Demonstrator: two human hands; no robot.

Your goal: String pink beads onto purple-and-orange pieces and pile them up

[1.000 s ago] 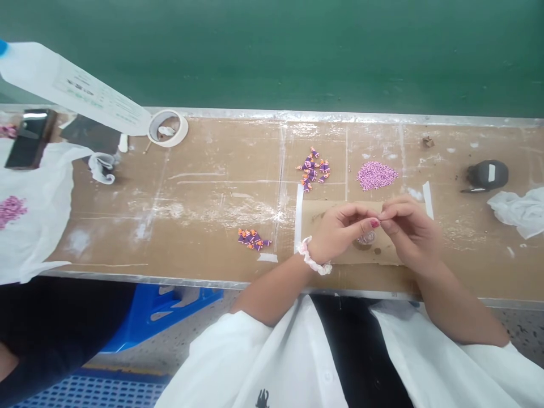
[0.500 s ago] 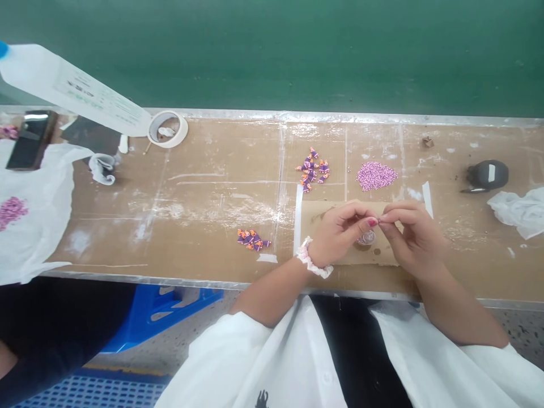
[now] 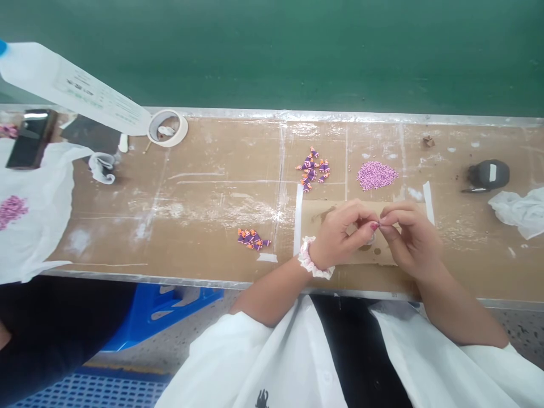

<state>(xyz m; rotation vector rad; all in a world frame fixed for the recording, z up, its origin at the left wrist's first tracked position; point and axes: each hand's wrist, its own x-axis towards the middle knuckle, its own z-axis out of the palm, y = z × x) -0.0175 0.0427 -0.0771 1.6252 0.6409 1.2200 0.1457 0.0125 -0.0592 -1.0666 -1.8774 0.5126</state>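
Note:
My left hand, with a frilly white band at the wrist, pinches thumb and forefinger together. Its fingertips meet those of my right hand, which is closed in a pinch too. Whatever lies between the fingertips is too small to name. Both hands are above a brown cardboard sheet taped to the table. Beneath the left fingers a small clear round object shows in part. Beyond the hands lies a heap of small pink-purple pieces. Purple and orange figurines lie to its left, and a second group of figurines sits nearer me.
At the left are a white bottle, a tape roll, a phone and a white cloth with pink pieces. At the right lie a dark rounded object and crumpled white plastic. Another person's dark sleeve is beside a blue stool.
The left hand has turned slightly, and its fingers now cover more of the clear round object. Both hands keep their fingertips together in nearly the same place.

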